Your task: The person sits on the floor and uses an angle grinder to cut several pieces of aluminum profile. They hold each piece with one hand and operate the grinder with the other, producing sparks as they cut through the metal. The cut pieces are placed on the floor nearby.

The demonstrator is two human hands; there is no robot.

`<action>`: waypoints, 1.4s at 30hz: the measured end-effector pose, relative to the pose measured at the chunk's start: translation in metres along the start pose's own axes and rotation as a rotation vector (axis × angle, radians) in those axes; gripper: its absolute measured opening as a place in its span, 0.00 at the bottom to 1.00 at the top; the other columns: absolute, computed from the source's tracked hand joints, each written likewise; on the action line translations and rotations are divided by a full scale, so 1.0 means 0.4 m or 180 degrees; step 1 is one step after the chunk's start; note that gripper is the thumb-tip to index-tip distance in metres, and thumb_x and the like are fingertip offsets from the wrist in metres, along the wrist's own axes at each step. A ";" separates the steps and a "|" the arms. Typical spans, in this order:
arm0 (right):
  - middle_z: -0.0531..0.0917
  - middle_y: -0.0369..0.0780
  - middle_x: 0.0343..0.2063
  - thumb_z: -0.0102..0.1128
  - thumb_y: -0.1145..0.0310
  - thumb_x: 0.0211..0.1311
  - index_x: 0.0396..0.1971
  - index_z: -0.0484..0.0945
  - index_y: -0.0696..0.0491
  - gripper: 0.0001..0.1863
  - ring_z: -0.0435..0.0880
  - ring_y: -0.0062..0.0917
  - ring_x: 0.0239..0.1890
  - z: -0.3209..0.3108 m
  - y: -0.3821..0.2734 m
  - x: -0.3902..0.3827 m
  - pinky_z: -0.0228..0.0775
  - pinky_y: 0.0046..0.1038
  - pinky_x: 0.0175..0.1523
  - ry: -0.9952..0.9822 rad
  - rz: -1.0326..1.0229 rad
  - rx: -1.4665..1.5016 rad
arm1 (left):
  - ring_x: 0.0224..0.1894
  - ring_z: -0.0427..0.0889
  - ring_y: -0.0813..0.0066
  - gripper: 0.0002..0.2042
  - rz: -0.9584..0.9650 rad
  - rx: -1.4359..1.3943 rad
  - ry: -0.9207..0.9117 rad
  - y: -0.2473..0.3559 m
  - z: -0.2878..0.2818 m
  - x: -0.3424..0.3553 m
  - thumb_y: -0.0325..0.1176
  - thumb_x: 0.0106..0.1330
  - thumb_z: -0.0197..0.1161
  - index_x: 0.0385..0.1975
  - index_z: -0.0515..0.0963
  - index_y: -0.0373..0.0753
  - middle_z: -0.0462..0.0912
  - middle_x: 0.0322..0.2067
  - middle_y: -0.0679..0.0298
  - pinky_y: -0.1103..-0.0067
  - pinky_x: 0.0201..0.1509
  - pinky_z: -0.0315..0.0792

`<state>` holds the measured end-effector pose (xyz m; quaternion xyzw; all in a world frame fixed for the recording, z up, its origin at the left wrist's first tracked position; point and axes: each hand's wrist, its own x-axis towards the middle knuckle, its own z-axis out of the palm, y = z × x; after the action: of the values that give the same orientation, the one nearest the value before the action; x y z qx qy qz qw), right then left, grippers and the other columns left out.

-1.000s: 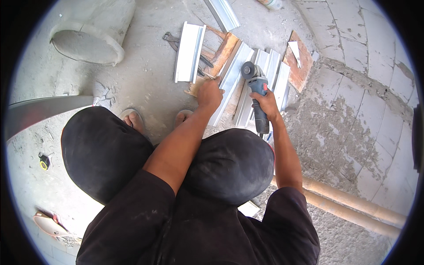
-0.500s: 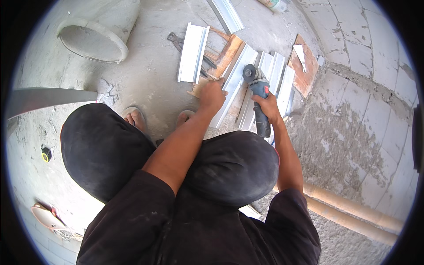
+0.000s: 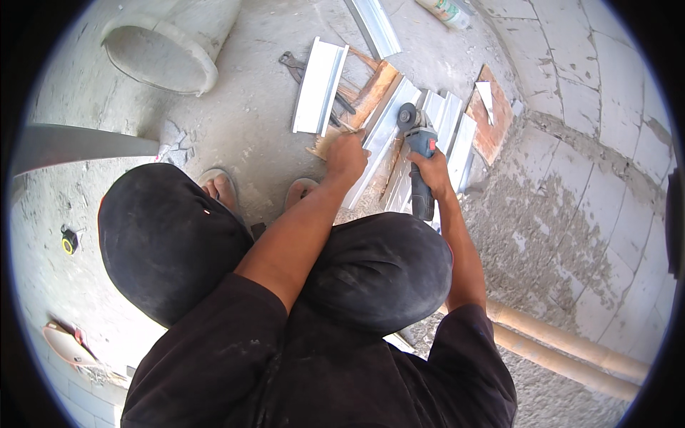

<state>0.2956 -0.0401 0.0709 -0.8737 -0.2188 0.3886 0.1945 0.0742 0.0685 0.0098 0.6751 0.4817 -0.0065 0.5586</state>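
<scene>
My right hand (image 3: 431, 171) is wrapped round the dark body of an angle grinder (image 3: 423, 143). The grinder's disc end points away from me, over or beside a shiny metal channel (image 3: 386, 128); whether the disc touches the metal I cannot tell. My left hand (image 3: 347, 156) is closed at the left edge of that channel, with the thumb side against the metal and the fingertips partly hidden. The channel slants away from me beside a wooden block (image 3: 374, 91). More metal profiles (image 3: 444, 114) lie just right of the grinder.
A short channel piece (image 3: 320, 85) lies beside pincers (image 3: 292, 64). Another profile (image 3: 375, 28) is farther off. A brown board (image 3: 492, 118) bears a white scrap. At far left stands a bucket (image 3: 160, 53); a tape measure (image 3: 68, 241) lies lower left. Pipes (image 3: 564, 342) run at lower right.
The view has shifted slightly, so the floor items at the top appear a little lower and farther right. Both hands keep their holds, and the grinder stays almost in place over the metal.
</scene>
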 end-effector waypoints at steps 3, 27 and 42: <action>0.84 0.40 0.28 0.77 0.64 0.59 0.45 0.81 0.62 0.21 0.84 0.25 0.23 0.000 0.000 0.013 0.79 0.31 0.27 0.0119 0.0056 -0.0042 | 0.57 0.86 0.47 0.29 -0.0112 0.0009 -0.0066 0.008 -0.007 0.003 0.36 0.68 0.76 0.70 0.79 0.44 0.87 0.53 0.45 0.58 0.62 0.79; 0.83 0.40 0.27 0.77 0.64 0.58 0.46 0.80 0.62 0.22 0.84 0.26 0.21 0.007 0.010 0.016 0.79 0.32 0.26 0.0146 0.0116 -0.0218 | 0.56 0.88 0.49 0.26 -0.0090 -0.0023 0.0033 0.009 -0.005 0.000 0.34 0.67 0.76 0.66 0.83 0.45 0.88 0.54 0.49 0.58 0.59 0.81; 0.83 0.40 0.28 0.76 0.62 0.60 0.45 0.79 0.62 0.23 0.84 0.25 0.21 -0.010 -0.009 0.053 0.78 0.31 0.27 0.0126 0.0063 -0.0278 | 0.58 0.85 0.46 0.29 -0.0034 -0.0080 -0.0020 -0.012 0.014 0.013 0.35 0.68 0.75 0.70 0.79 0.43 0.86 0.56 0.46 0.57 0.61 0.79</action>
<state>0.3104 -0.0264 0.0627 -0.8909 -0.2231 0.3633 0.1566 0.0768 0.0669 0.0012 0.6655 0.4835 -0.0055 0.5686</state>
